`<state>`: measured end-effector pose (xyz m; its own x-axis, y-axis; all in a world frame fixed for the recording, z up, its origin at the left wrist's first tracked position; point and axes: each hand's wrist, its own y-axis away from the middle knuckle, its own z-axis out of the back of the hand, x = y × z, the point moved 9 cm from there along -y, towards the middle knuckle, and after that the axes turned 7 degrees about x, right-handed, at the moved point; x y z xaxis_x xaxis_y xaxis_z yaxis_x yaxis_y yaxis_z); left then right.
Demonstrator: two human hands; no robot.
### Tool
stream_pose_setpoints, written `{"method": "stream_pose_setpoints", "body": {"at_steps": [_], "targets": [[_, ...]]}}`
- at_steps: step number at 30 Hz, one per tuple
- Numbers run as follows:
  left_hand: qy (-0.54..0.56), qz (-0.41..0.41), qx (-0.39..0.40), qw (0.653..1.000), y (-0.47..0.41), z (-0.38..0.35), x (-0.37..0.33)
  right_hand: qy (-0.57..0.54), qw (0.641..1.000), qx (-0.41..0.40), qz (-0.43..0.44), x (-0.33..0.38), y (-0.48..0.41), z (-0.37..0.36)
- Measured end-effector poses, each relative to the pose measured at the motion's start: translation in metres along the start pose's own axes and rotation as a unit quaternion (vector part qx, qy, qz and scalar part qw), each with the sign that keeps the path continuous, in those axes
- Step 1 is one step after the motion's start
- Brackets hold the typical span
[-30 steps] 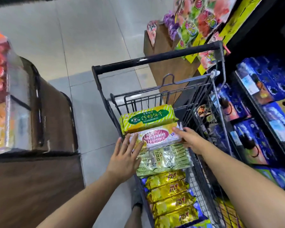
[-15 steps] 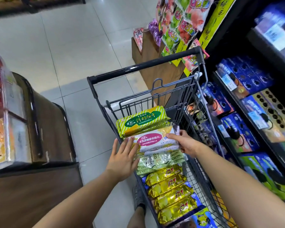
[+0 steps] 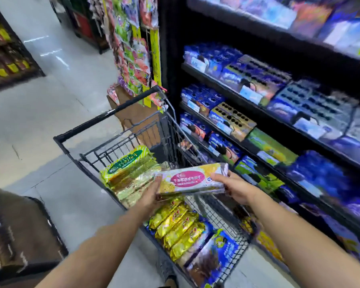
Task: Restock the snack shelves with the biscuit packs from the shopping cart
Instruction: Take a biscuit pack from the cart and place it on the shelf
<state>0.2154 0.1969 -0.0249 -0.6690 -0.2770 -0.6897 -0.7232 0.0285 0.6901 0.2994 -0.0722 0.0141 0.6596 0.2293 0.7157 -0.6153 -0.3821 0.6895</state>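
Both hands grip one long biscuit pack (image 3: 190, 180) with a pink oval label. The left hand (image 3: 152, 197) cups the pack's left end from below, and the right hand (image 3: 236, 189) clasps the right end with the thumb on top. The pack lies roughly level in the air above the middle of the shopping cart (image 3: 112, 110), clear of the goods beneath it.

In the cart, a stack of green-and-yellow packs (image 3: 126, 165) fills the far end, just beside the left hand. A row of gold-wrapped packs (image 3: 176, 224) lies nearer the person, with a blue bag (image 3: 218, 251) at the near end.

The snack shelves (image 3: 214, 82) rise to the right of the cart, lined with blue boxes (image 3: 214, 59) and some green boxes (image 3: 268, 146) lower down. Bright hanging snack bags (image 3: 133, 50) dangle past the cart's far end, above the pale tiled floor (image 3: 40, 113).
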Motion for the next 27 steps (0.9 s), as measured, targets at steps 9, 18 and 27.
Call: {"method": "stream_pose_setpoints", "body": {"at_steps": [9, 18, 27], "targets": [[-0.136, -0.090, 0.137, 0.977, 0.090, -0.280, 0.036, -0.105, 0.978, -0.161, 0.081, -0.119, 0.271, 0.165], [-0.235, -0.072, 0.285, 0.927, 0.194, -0.542, 0.129, -0.205, 0.909, -0.344, 0.117, -0.269, 0.529, 0.283], [-0.424, -0.052, 0.405, 0.808, 0.262, -0.738, 0.250, -0.310, 0.796, -0.502, 0.133, -0.412, 0.694, 0.354]]}}
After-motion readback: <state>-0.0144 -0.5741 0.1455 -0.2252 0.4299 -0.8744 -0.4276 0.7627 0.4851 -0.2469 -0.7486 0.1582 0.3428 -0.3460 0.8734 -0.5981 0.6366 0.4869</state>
